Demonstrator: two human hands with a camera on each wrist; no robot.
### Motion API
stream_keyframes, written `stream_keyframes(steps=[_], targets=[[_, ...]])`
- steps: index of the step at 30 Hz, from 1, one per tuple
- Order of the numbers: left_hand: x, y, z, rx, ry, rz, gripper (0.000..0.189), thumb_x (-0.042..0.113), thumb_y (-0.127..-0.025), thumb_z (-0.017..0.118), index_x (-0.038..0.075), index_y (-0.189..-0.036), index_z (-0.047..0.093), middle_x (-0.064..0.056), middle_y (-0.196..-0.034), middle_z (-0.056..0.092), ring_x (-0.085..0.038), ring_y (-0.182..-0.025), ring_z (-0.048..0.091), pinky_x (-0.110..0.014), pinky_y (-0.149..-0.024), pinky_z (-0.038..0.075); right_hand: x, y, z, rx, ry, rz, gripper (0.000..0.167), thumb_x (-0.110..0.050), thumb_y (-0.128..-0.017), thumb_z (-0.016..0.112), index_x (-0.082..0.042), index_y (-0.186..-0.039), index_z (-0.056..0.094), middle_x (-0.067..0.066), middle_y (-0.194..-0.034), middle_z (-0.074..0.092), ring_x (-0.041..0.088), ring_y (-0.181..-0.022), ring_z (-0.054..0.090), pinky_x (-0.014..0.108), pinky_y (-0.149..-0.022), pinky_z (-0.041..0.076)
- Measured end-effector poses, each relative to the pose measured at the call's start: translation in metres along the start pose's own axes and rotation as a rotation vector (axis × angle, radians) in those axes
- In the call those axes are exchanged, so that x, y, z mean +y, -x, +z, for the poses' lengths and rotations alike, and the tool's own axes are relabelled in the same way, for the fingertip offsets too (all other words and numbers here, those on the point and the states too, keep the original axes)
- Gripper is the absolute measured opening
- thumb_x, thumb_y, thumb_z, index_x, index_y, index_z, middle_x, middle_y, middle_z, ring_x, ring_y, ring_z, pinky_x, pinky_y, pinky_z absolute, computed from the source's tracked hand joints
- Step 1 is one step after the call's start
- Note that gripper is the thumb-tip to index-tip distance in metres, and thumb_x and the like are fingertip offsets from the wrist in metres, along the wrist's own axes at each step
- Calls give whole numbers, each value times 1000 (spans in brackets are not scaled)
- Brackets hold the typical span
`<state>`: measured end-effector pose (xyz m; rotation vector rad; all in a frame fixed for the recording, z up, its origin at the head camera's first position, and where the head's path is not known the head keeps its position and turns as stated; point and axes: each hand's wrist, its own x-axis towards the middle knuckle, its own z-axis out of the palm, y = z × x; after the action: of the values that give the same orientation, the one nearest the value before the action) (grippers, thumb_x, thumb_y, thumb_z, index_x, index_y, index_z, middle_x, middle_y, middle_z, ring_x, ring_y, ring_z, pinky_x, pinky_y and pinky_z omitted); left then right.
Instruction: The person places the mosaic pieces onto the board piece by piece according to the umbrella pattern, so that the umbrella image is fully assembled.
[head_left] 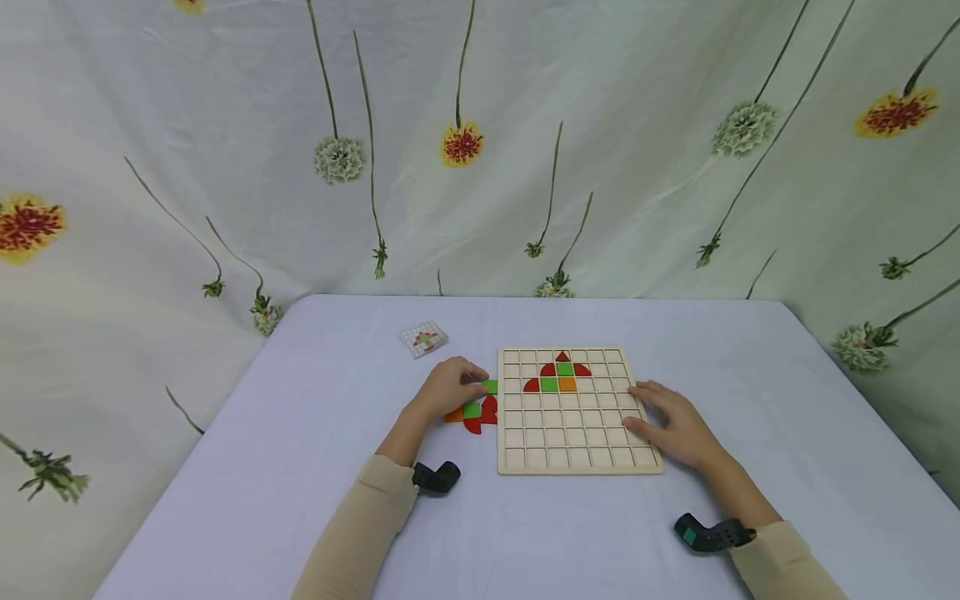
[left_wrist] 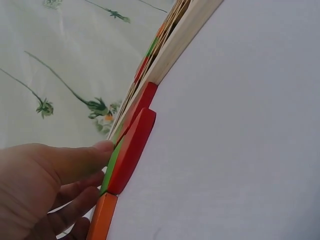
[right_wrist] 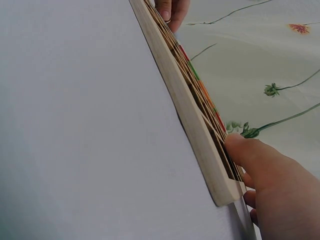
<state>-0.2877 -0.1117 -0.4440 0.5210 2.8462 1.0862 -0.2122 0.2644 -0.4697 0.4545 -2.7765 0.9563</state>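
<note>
Green tile (head_left: 491, 387) sits at L edge of board (head_left: 556, 437); I've got it pinched in L hand (head_left: 448, 388), loose red pcs (head_left: 489, 410) near. R hand (head_left: 677, 425): thumb & fingers spread, on board's R edge. Pic card (head_left: 423, 339) lies farther back.

I note the person's left arm, beige-sleeved (head_left: 401, 437), extended from near left; left hand (head_left: 450, 387) with fingers curved toward thumb. Right arm (head_left: 738, 492) extends from near right; right hand (head_left: 671, 423) relaxed, thumb apart from fingers.
</note>
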Motion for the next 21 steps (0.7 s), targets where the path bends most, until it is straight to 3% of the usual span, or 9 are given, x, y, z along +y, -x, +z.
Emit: stream_keyframes(steps=[8,15,21], targets=[[-3,1,2,17,30,7,18,15,-86,75,11,-104,73,-3,-103,65,-22,-99,60,-39,-90,49,-1,0,0,-1,-1,1,58,-34,-88,70,2,-132,57,27,-139,48,48,-133,35,64,-105,25],[-5,-1,1,16,110,-1,11,13,-88,73,11,-99,71,1,-87,65,-17,-84,59,-33,-79,51,0,0,0,0,2,8,58,-34,-89,70,2,-132,57,26,-139,48,48,-133,35,65,-105,25],[-1,-6,-4,29,137,-25,4,14,-91,70,12,-94,71,3,-84,65,-17,-79,56,-30,-72,48,0,1,0,-6,5,17,60,-35,-89,69,2,-134,56,26,-140,47,48,-134,34,64,-105,25]])
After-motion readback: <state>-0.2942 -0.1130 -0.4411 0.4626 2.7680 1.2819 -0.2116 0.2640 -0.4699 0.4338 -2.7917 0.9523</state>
